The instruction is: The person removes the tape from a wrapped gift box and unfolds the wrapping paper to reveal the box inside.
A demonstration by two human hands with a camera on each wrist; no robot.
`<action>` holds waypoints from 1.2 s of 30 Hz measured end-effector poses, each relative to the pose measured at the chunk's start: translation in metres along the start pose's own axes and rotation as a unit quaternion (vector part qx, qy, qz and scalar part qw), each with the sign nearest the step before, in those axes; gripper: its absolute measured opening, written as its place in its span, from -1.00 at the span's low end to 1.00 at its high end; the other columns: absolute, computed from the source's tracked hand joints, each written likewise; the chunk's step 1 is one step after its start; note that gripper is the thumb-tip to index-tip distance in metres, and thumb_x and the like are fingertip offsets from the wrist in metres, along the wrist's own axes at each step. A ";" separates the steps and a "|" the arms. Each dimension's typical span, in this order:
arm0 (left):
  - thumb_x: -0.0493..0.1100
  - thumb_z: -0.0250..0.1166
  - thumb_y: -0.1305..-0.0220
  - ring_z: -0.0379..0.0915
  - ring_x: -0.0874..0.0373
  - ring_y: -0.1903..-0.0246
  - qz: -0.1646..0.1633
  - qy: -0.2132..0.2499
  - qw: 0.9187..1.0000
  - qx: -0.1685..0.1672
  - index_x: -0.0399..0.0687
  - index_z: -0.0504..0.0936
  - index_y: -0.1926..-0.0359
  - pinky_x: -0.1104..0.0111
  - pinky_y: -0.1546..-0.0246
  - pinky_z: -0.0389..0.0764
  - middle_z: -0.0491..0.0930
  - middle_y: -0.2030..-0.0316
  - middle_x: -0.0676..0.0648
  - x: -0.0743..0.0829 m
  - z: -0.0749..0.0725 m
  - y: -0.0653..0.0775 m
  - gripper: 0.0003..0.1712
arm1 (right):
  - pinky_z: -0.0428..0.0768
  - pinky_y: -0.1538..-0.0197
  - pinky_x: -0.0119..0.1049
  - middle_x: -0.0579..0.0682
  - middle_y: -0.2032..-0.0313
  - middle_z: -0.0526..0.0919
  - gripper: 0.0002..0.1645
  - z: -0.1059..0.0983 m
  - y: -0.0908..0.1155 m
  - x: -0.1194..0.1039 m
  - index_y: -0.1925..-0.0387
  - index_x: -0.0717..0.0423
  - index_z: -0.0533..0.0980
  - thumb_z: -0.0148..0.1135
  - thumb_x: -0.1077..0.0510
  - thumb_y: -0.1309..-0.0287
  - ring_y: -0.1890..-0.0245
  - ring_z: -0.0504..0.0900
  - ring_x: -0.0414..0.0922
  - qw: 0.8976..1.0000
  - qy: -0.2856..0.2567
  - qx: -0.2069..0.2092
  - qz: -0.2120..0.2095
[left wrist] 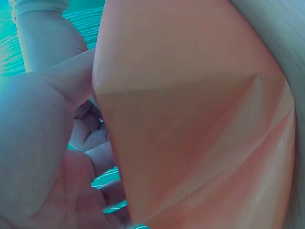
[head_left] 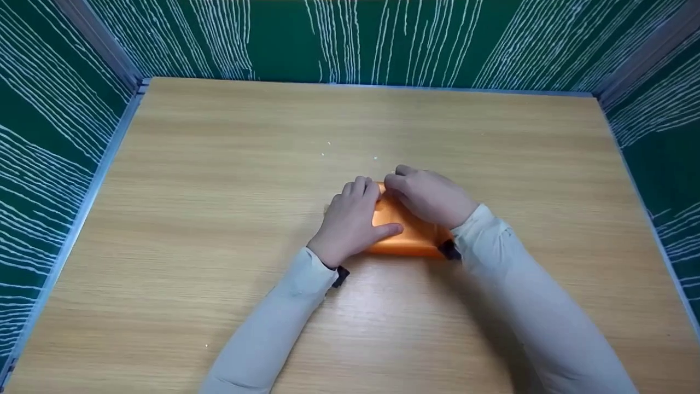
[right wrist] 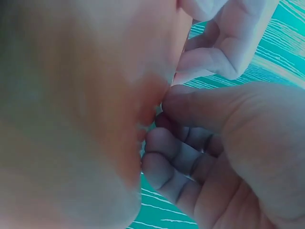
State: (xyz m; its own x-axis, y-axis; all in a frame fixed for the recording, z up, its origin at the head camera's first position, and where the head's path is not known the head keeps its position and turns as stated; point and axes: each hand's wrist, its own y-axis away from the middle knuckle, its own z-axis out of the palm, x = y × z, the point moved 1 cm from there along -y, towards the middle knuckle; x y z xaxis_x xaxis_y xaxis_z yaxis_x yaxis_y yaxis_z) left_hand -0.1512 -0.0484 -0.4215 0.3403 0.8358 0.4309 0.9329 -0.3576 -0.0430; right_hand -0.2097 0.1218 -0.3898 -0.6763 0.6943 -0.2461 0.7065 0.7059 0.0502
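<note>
A glossy orange packet (head_left: 413, 238) lies on the table, partly covered by both hands. Creases and a folded corner show on the packet (left wrist: 200, 119) in the left wrist view. My left hand (head_left: 353, 221) holds it from the left, thumb stretched across the top and fingers around the far side. At the far edge, my right hand (head_left: 429, 194) pinches the packet between thumb and curled fingers. The right wrist view shows the right hand (right wrist: 205, 143) with its fingertips at the packet's uneven edge (right wrist: 143, 129). What lies inside the packet is hidden.
The wooden table (head_left: 219, 219) carries a few tiny white specks beyond the hands and one near the front left. Green panels (head_left: 284, 44) with white streaks stand along the back and both sides. A dark strap (head_left: 340, 276) shows at the left wrist.
</note>
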 end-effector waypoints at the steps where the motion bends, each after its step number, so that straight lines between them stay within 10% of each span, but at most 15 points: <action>1: 0.44 0.35 -0.22 0.35 -0.03 0.04 0.001 -0.001 1.000 0.000 -0.08 0.43 -0.02 0.13 0.09 0.50 0.40 -0.02 -0.09 0.000 0.000 0.000 -0.25 | 0.70 0.01 -0.13 0.08 0.25 0.63 -0.78 0.000 0.001 0.000 -0.02 0.11 0.68 0.23 0.18 -0.46 0.30 0.63 0.03 1.000 -0.003 0.000 0.001; 18: 0.46 0.32 -0.24 0.37 -0.02 -0.05 -0.005 -0.023 1.000 -0.012 -0.09 0.46 -0.08 0.14 0.00 0.56 0.42 -0.17 -0.12 0.003 0.002 0.000 -0.23 | 0.43 0.34 -0.20 0.04 0.46 0.49 -0.63 0.016 0.008 -0.012 0.36 0.14 0.57 0.24 -0.07 -0.42 0.48 0.48 0.01 0.989 -0.055 0.027 0.132; 36: 0.43 0.32 -0.25 0.32 0.00 -0.04 -0.009 -0.018 1.000 -0.019 -0.08 0.43 -0.15 0.17 0.01 0.53 0.38 -0.13 -0.09 0.001 0.001 0.001 -0.22 | 0.53 0.26 -0.16 0.08 0.37 0.55 -0.72 0.017 0.009 -0.026 0.15 0.14 0.55 0.30 0.00 -0.37 0.38 0.52 0.05 0.967 -0.091 0.069 0.227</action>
State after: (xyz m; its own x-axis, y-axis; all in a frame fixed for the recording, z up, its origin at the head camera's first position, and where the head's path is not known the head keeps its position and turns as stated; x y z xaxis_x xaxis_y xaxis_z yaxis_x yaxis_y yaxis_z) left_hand -0.1498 -0.0476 -0.4218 0.3276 0.8567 0.3984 0.9343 -0.3565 -0.0016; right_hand -0.1825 0.1075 -0.3997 -0.2506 0.8831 -0.3967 0.9517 0.2997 0.0659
